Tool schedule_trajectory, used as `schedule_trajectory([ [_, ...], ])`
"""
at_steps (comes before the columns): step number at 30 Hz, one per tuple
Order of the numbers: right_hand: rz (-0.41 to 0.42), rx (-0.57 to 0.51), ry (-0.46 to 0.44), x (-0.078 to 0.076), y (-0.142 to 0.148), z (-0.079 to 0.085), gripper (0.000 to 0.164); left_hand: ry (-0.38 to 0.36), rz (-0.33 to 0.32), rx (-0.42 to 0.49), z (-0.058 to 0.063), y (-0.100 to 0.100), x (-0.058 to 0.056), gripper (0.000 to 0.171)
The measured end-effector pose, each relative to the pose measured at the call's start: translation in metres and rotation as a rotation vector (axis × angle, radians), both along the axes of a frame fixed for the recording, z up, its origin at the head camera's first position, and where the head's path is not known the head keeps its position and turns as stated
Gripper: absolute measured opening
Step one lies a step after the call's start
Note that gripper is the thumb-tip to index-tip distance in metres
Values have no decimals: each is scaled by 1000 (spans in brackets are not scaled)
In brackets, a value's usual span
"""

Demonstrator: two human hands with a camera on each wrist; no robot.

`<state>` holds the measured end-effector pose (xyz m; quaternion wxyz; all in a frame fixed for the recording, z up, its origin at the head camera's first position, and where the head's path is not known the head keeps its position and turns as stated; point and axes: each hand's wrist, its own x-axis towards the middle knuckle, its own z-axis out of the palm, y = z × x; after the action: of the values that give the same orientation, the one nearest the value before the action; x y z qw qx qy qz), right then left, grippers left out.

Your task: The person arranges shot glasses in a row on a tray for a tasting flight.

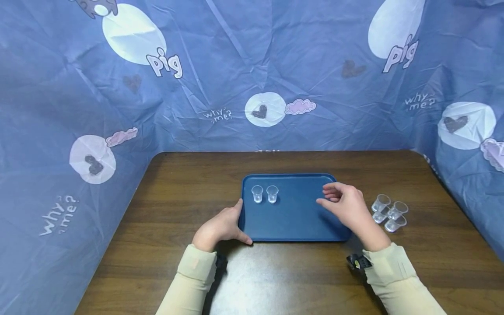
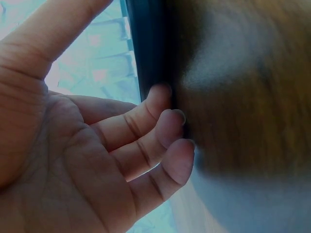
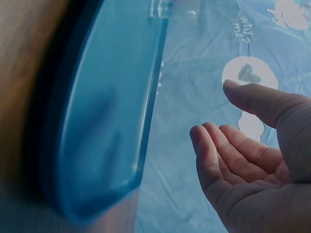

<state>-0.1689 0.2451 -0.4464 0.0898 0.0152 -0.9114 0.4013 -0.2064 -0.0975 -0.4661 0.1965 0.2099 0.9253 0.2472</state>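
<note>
A blue tray [image 1: 291, 218] lies on the wooden table. Two small clear cups [image 1: 257, 194] stand side by side near its back left corner. My left hand [image 1: 223, 225] rests against the tray's front left corner, thumb and index finger spread. In the left wrist view the bent fingertips [image 2: 177, 162] are right at the dark tray edge [image 2: 148, 48]. Over the tray's right side hovers my right hand [image 1: 346, 205], its thumb and fingers apart with nothing between them. The right wrist view shows this same hand [image 3: 252, 170] above the tray [image 3: 112, 107].
Several more clear cups [image 1: 395, 222] stand in a close cluster on the table, right of the tray and beside my right wrist. The brown table [image 1: 181, 183] ends at a blue printed sheet [image 1: 212, 78] hung behind it and along both sides.
</note>
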Motion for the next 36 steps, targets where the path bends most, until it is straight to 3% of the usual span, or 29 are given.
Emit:
schedule_trajectory([
  [20, -131, 26, 88, 42, 61, 7, 42, -13, 5, 8, 2, 1, 1, 130],
  [26, -190, 91, 83, 50, 73, 8, 44, -21, 21, -9, 2, 0, 1, 130],
  [36, -264, 97, 84, 65, 95, 10, 42, -28, 20, -2, 2, 2, 1, 130],
])
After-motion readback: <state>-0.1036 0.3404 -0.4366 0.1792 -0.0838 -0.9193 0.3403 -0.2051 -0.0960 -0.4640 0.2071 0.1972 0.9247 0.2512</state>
